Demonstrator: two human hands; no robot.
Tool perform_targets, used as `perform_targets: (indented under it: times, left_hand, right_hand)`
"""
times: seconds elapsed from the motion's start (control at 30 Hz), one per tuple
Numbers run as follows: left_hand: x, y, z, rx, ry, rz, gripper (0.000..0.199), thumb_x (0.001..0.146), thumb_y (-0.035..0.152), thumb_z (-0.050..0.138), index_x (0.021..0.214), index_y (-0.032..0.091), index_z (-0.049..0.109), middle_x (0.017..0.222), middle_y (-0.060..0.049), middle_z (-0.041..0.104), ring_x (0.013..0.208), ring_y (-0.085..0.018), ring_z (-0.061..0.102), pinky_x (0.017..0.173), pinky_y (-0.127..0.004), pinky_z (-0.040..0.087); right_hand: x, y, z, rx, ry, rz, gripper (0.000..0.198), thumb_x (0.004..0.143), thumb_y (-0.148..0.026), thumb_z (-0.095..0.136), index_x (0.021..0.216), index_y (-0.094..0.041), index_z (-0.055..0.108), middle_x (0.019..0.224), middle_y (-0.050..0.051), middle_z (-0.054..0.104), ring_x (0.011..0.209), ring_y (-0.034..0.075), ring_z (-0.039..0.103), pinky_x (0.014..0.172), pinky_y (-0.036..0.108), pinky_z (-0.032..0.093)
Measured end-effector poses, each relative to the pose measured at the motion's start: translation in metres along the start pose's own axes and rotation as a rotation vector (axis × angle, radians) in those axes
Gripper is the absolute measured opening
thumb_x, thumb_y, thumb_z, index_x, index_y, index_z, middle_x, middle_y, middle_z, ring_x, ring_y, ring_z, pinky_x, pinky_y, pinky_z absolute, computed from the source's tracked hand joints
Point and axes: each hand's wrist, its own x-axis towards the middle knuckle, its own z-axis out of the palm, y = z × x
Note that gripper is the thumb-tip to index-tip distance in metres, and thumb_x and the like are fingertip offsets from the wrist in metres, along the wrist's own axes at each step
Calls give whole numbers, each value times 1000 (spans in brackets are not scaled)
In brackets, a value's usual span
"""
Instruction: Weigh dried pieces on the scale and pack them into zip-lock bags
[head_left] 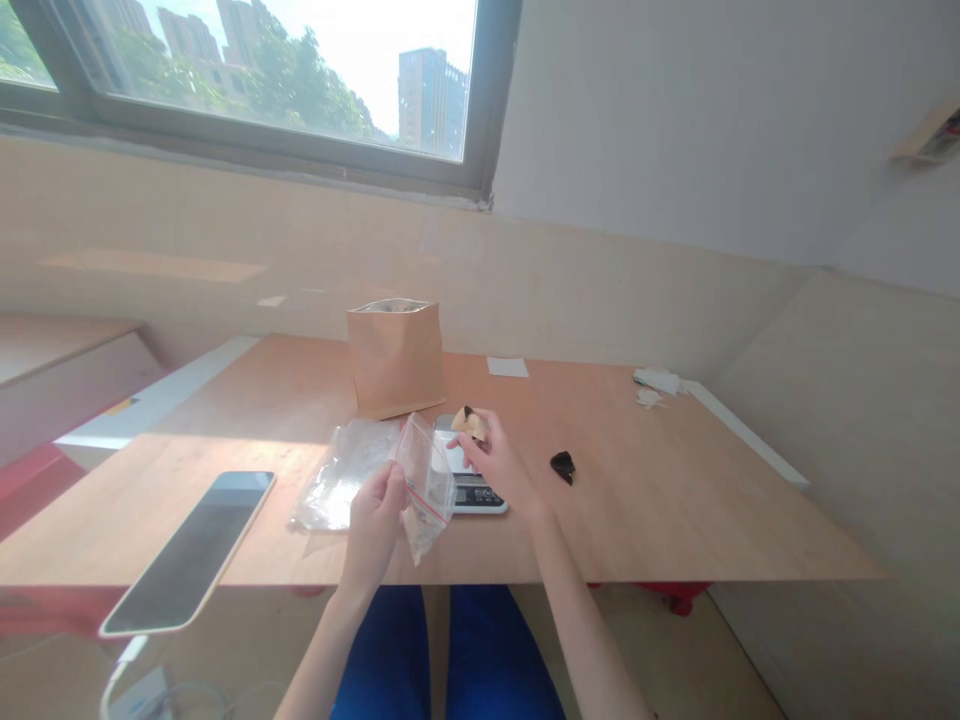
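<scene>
My left hand (375,515) pinches the edge of a clear zip-lock bag (427,475) with a red seal line. The bag hangs tilted, with some pale bits low inside it. In the fingers of my right hand (501,462) is a pale beige piece with dark edges (470,424), perhaps dried food; its kind is unclear. That hand is over a small digital scale (480,497) with a white body and black button panel, partly hidden by the bag and hand. A black shrivelled piece (562,466) lies on the table to the right.
Flat clear plastic bags (341,475) lie left of the scale. Behind them stands an open kraft paper pouch (397,360). A phone (195,550) with a white cable overhangs the table's front left edge. White paper (508,367) and crumpled scraps (654,382) lie farther back.
</scene>
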Motion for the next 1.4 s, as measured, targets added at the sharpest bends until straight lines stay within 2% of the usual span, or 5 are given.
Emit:
perform_targets:
  times: [0.17,0.7,1.03,1.2,1.4]
  left_hand:
    - [-7,3,6,71,4,23,36,83,46,36,57,21,38,52,5,39,53,-12,40,51,-22,32]
    - [-41,11,31,37,-89,197,31,86,36,33,67,20,52,63,-1,57,64,-16,54,60,-24,41]
    - [-36,6,29,-349,158,-68,33,85,39,39,57,22,34,52,5,38,52,-11,40,53,-23,37]
    - [-26,23,29,-673,265,-172,31,79,32,47,55,22,30,52,6,32,51,-9,40,56,-22,42]
    - [-24,35,31,-732,183,-197,29,78,31,47,55,20,33,56,6,35,56,-8,42,63,-23,47]
  right_hand:
    - [-20,-48,-4,-111,-276,42,24,76,-35,60,87,-22,43,67,-5,57,56,11,53,47,19,38]
    - [-13,-44,32,-592,-150,21,21,64,1,46,58,-19,48,65,0,60,60,13,54,53,22,36]
    - [-42,-62,3,-361,-40,-144,23,87,-29,47,106,-25,58,108,3,61,94,17,60,80,30,48]
    - [-57,-35,2,-275,37,-79,61,79,-44,59,132,-25,37,134,10,45,117,23,50,92,38,45]
    - [-55,-19,24,-36,17,-71,28,87,-40,49,106,-22,59,105,4,66,99,18,61,87,31,46]
